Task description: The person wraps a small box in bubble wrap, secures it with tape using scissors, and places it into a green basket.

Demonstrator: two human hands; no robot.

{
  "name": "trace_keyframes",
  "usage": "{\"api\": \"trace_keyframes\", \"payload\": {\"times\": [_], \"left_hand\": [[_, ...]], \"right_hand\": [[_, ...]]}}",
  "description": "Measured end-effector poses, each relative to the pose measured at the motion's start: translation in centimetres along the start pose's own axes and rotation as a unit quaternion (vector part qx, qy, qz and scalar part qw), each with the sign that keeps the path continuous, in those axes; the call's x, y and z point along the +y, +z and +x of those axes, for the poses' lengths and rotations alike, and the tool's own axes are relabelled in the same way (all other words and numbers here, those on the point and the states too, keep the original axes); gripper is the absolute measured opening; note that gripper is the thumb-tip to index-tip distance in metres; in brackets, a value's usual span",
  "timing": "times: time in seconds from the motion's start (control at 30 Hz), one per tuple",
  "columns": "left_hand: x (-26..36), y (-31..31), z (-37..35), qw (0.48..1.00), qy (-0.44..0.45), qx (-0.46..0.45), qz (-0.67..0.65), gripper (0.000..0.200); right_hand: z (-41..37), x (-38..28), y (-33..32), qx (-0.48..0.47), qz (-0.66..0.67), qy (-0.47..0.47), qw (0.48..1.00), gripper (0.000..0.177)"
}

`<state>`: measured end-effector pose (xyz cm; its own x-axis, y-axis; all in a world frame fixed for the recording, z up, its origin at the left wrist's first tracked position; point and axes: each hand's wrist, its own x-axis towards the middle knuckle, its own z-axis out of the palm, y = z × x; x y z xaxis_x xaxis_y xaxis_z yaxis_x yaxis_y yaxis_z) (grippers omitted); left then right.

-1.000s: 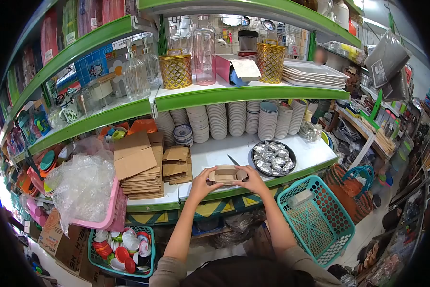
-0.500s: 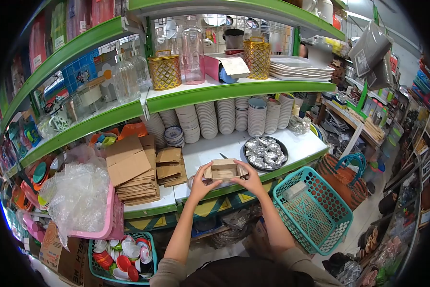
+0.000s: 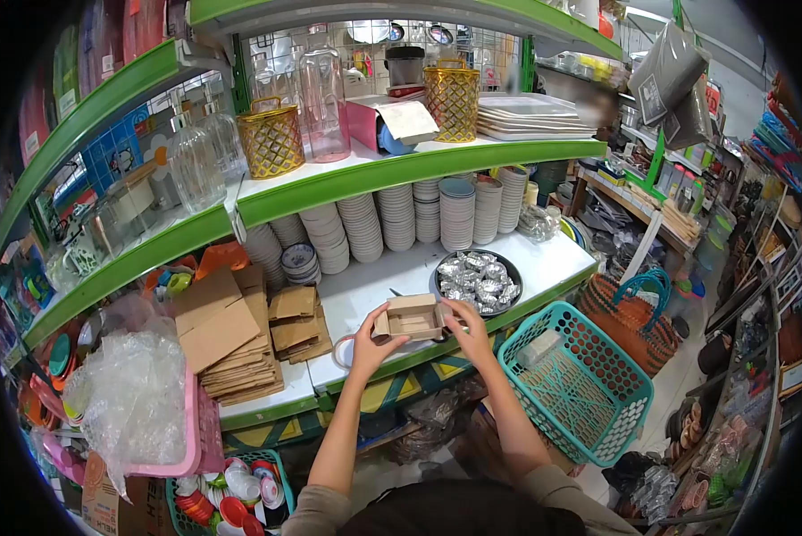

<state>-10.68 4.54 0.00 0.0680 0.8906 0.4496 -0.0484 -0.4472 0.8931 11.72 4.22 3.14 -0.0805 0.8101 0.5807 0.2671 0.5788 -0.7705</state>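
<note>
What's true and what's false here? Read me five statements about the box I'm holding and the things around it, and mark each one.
1. The left hand and right hand are on a small cardboard box. True.
2. The flattened cardboard stack lies to the right of that box. False: the flattened cardboard stack lies to its left.
3. The round dark pan holds shiny silver pieces. True.
4. The turquoise basket on the right is upside down. False: the turquoise basket stands open side up.
5. Two gold containers stand on the shelf above the stacked bowls. True.
</note>
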Motion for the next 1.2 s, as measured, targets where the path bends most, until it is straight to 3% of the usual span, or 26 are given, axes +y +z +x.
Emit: {"api": "trace_keyframes", "payload": {"times": [0.1, 0.23, 0.3, 0.33, 0.57, 0.93, 1.2], "left_hand": [[0.0, 0.5, 1.3, 1.0, 0.004, 0.015, 0.015, 0.073], [-1.1, 0.8, 3.1, 0.999, 0.016, 0.037, 0.035, 0.073], [-1.8, 0.7, 4.2, 0.998, 0.011, 0.033, 0.045, 0.075], [-2.1, 0.7, 4.6, 0.998, 0.007, 0.026, 0.054, 0.076], [-2.7, 1.7, 7.3, 0.997, 0.001, 0.069, 0.035, 0.077], [-3.8, 3.4, 9.6, 0.996, 0.0, 0.085, 0.003, 0.077], [-4.6, 3.8, 10.0, 0.994, 0.002, 0.102, 0.031, 0.078]], "right_hand": [[1.5, 1.1, -0.7, 0.047, -0.001, 0.03, 0.998, 0.026], [4.3, 3.8, -1.9, 0.105, -0.122, -0.028, 0.987, 0.018], [6.0, 5.3, -2.2, 0.145, -0.285, -0.051, 0.946, 0.015], [6.9, 5.9, -2.1, 0.159, -0.296, 0.0, 0.942, 0.014], [11.1, 9.2, -1.5, 0.11, -0.455, 0.047, 0.882, 0.015], [11.7, 10.5, -1.4, 0.018, -0.471, 0.103, 0.876, 0.023], [10.7, 10.3, -1.8, 0.06, -0.421, 0.086, 0.901, 0.011]]}}
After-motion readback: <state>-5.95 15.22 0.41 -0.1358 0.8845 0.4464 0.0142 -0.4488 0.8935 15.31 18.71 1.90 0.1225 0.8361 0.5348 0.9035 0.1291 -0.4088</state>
